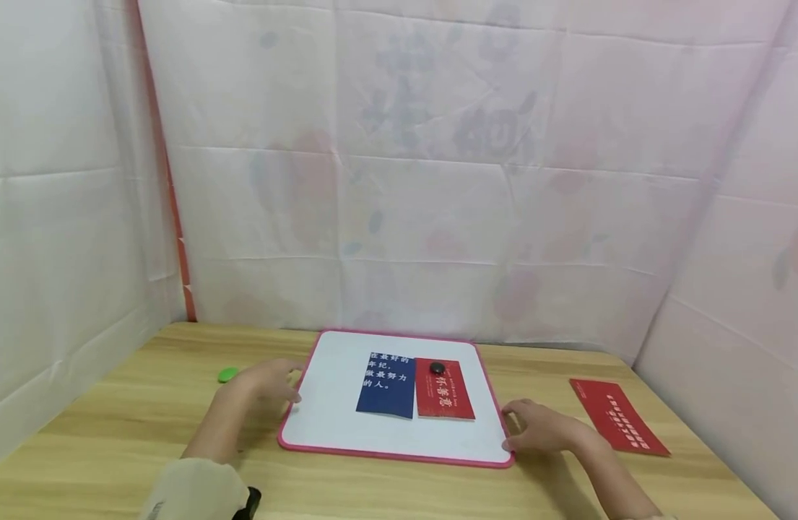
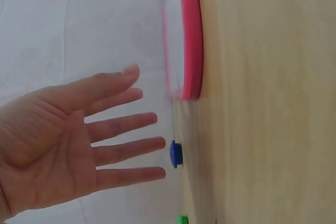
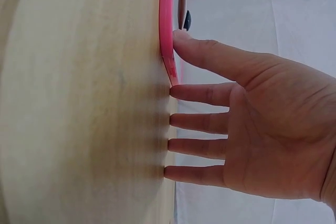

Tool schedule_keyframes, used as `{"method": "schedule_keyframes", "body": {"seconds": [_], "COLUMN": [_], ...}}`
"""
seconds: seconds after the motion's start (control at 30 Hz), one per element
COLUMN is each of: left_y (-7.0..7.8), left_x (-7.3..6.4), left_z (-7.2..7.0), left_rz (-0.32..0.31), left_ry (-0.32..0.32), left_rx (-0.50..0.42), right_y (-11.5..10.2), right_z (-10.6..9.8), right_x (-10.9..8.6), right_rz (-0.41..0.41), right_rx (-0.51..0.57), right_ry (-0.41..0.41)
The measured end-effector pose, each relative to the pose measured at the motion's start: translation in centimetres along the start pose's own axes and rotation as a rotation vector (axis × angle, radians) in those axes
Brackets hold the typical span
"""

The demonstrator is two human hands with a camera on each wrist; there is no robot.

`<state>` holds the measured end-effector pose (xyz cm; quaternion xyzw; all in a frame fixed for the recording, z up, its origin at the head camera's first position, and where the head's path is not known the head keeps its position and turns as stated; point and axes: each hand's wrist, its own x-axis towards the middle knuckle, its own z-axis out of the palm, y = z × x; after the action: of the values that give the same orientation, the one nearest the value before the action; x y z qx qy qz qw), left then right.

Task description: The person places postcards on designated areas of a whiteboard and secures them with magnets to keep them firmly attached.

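Observation:
A small whiteboard with a pink frame lies flat on the table. On it are a dark blue card with white writing and a red card with a round black magnet on top. My left hand is spread beside the board's left edge; in the left wrist view its straight fingers hold nothing. At the right edge, the thumb of my right hand touches the pink frame. The other fingers are straight, their tips at the table surface.
A green magnet lies left of the board, and a blue magnet shows near it in the left wrist view. Another red card lies on the table at the right. White sheeting hangs behind and along both sides.

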<state>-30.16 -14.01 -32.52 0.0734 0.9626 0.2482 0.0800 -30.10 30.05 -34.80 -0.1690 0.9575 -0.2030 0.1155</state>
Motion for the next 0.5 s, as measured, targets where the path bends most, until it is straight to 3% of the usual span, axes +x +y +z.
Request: {"method": "schedule_keyframes", "body": {"seconds": [0.2, 0.37, 0.5], "left_y": [-0.9, -2.1, -2.9], "left_x": [-0.6, -0.2, 0.4], "left_z": [-0.6, -1.3, -1.9], "left_rz": [0.053, 0.180, 0.185], "left_ry": [0.060, 0.132, 0.175], "left_rx": [-0.003, 0.057, 0.114], "right_y": [-0.5, -0.4, -0.3], "right_z": [0.0, -0.1, -0.2], "right_x": [0.2, 0.1, 0.0], "right_rz": [-0.016, 0.005, 0.010], "right_rx": [0.006, -0.006, -0.008], "right_ry": [-0.008, -0.006, -0.009]}}
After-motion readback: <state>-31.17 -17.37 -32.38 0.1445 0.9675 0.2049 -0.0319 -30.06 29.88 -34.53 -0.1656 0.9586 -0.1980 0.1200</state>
